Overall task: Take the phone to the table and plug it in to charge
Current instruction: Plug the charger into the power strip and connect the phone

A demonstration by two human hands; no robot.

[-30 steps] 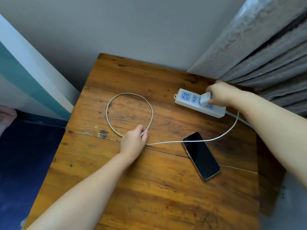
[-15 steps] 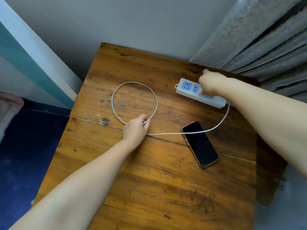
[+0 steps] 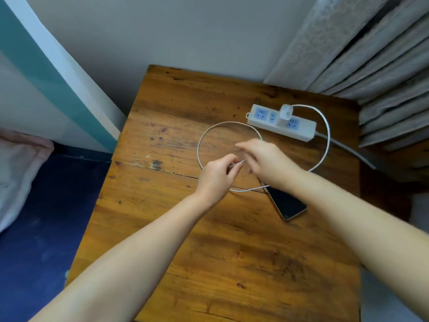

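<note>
A dark phone [image 3: 286, 202] lies screen up on the wooden table [image 3: 209, 240], partly hidden under my right forearm. A white charger plug [image 3: 285, 113] sits in the white power strip [image 3: 282, 123] at the back right. Its white cable [image 3: 326, 140] curves round the right and loops on the table. My left hand [image 3: 217, 176] pinches the cable's free end, lifted off the wood. My right hand [image 3: 264, 159] hovers just right of it, blurred, fingers apart, reaching toward that end.
Grey curtains [image 3: 371, 54] hang at the back right, close to the power strip. A white and teal panel [image 3: 53, 73] stands left of the table, with dark blue floor [image 3: 34, 228] below. The strip's grey lead [image 3: 348, 149] runs off the right edge.
My right hand left the charger plug, which now stands in the strip, and came across to the cable end. My left hand lifted that end slightly.
</note>
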